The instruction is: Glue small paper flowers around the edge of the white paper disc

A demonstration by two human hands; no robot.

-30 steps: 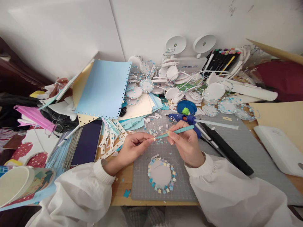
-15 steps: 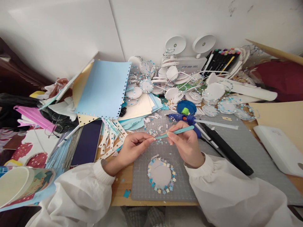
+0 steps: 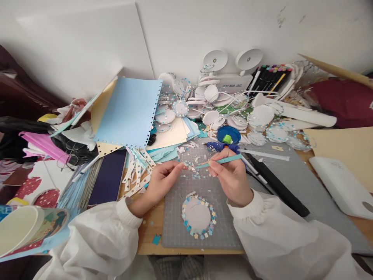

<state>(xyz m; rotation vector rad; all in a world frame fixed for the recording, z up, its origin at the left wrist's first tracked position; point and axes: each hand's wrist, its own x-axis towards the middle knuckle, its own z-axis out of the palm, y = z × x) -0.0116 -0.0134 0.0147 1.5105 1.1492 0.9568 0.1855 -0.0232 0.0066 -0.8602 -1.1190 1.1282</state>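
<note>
My right hand (image 3: pixel 230 177) grips a pair of teal tweezers (image 3: pixel 229 159), tips aimed left over small star-shaped paper pieces (image 3: pixel 194 168) on the grey cutting mat (image 3: pixel 175 229). Left of the tips, my left hand (image 3: pixel 164 181) is closed in a pinch of thumb and forefinger; anything between them is too small to make out. The tweezer tips and the left fingertips are apart. Below both hands lies a pale round disc (image 3: pixel 198 214), ringed with blue, white and cream paper stars.
A blue glue gun (image 3: pixel 217 146) and a black rod-like tool (image 3: pixel 279 188) lie behind and beside my right hand. Decorated white discs (image 3: pixel 211 93) pile up at the back. Punched paper strips (image 3: pixel 136 171), a phone (image 3: pixel 107 177) and a paper cup (image 3: pixel 37 225) are on the left.
The tweezer tips have moved right, away from my left fingertips, which they met before. My left hand has drawn slightly left. The ringed disc stays in place.
</note>
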